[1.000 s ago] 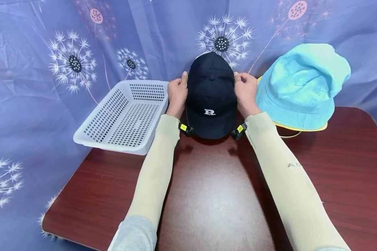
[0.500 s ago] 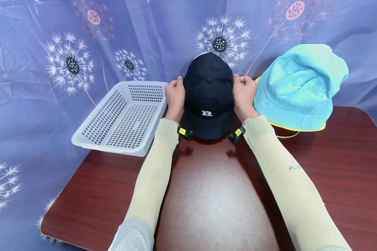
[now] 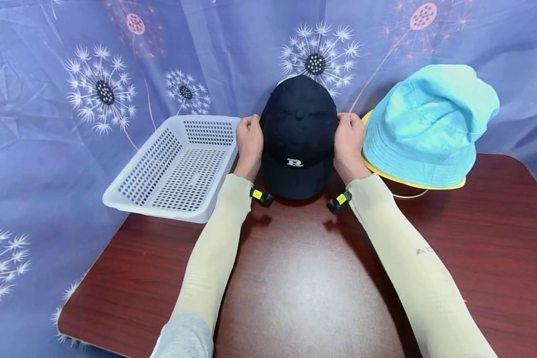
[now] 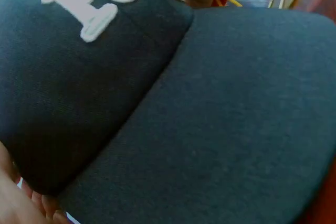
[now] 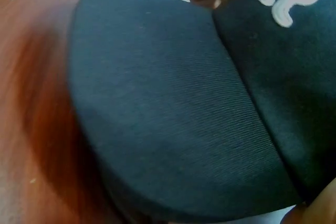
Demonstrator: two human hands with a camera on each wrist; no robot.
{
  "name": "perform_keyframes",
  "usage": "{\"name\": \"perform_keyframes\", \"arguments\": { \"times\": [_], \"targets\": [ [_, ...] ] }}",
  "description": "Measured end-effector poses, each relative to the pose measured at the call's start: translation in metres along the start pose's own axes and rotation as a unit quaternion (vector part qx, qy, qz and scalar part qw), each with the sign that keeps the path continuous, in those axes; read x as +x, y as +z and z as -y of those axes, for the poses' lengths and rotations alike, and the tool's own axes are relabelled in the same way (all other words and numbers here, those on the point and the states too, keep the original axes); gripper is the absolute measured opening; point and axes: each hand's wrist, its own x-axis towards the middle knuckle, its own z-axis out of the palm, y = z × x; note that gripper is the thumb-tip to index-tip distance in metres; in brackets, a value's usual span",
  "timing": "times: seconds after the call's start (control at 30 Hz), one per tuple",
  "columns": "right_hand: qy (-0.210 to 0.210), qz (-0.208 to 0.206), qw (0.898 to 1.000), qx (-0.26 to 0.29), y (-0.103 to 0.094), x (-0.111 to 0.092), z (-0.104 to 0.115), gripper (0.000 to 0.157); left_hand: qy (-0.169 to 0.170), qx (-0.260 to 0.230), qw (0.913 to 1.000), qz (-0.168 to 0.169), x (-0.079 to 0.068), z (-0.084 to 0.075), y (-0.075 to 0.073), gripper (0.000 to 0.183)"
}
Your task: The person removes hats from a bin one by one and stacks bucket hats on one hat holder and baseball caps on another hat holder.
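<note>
A black baseball cap (image 3: 299, 134) with a white letter R stands at the back middle of the table, brim toward me. My left hand (image 3: 249, 144) grips its left edge, thumb on the near side and fingers partly hidden behind. On the opposite edge my right hand (image 3: 350, 144) holds the cap the same way. The left wrist view is filled by the crown and brim (image 4: 236, 114), with part of the left hand (image 4: 21, 198) at the lower left corner. In the right wrist view the brim (image 5: 168, 103) lies over the wood, and right-hand fingertips (image 5: 315, 208) touch the cap's edge.
A white perforated plastic basket (image 3: 210, 209) stands left of the cap. To the right, a light blue bucket hat (image 3: 429, 129) with a yellow edge sits on a wire stand (image 3: 411, 195). Behind the dark red wooden table (image 3: 313, 288) hangs a blue dandelion-print curtain (image 3: 241, 44).
Both hands have slid a little lower along the sides of the cap, toward the brim. The cap's crown looks slightly wider; the basket and bucket hat stay put.
</note>
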Motion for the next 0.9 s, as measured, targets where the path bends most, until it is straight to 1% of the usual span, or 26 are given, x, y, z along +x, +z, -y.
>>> {"name": "perform_keyframes", "arguments": {
  "times": [0.07,0.13,0.2,0.27,0.33,0.43,0.5,0.63,0.73,0.83,0.9],
  "targets": [
    [-0.019,0.014,1.000,-0.020,-0.005,-0.002,-0.002,0.036,0.012,0.017,0.9998,0.005,-0.002,0.000,-0.001,0.032],
    [-0.042,0.024,0.997,-0.061,-0.011,-0.003,-0.003,0.042,0.025,0.036,0.9990,0.008,-0.003,0.000,-0.002,0.037],
    [-0.064,0.032,0.992,-0.103,-0.016,-0.003,-0.004,0.047,0.036,0.057,0.9977,0.010,-0.005,-0.001,-0.003,0.042],
    [-0.084,0.038,0.985,-0.149,-0.020,-0.005,-0.005,0.050,0.047,0.071,0.9963,0.009,-0.006,-0.002,-0.005,0.045],
    [-0.107,0.048,0.975,-0.190,-0.023,-0.008,-0.005,0.053,0.057,0.079,0.9952,0.007,-0.007,-0.003,-0.006,0.045],
    [-0.139,0.060,0.961,-0.233,-0.025,-0.014,-0.007,0.053,0.069,0.092,0.9934,0.005,-0.010,-0.004,-0.006,0.045],
    [-0.149,0.067,0.956,-0.242,-0.026,-0.019,-0.008,0.052,0.072,0.101,0.9923,-0.002,-0.013,-0.005,-0.006,0.045],
    [-0.138,0.075,0.958,-0.240,-0.027,-0.029,-0.009,0.051,0.076,0.122,0.9894,-0.022,-0.018,-0.009,-0.007,0.042],
    [-0.133,0.091,0.956,-0.246,-0.029,-0.036,-0.008,0.051,0.077,0.132,0.9876,-0.037,-0.022,-0.012,-0.008,0.040],
    [-0.133,0.112,0.952,-0.252,-0.031,-0.040,-0.008,0.052,0.082,0.136,0.9865,-0.042,-0.025,-0.015,-0.010,0.038],
    [-0.137,0.120,0.950,-0.252,-0.032,-0.042,-0.008,0.052,0.093,0.135,0.9856,-0.041,-0.028,-0.017,-0.011,0.037]
  ]
}}
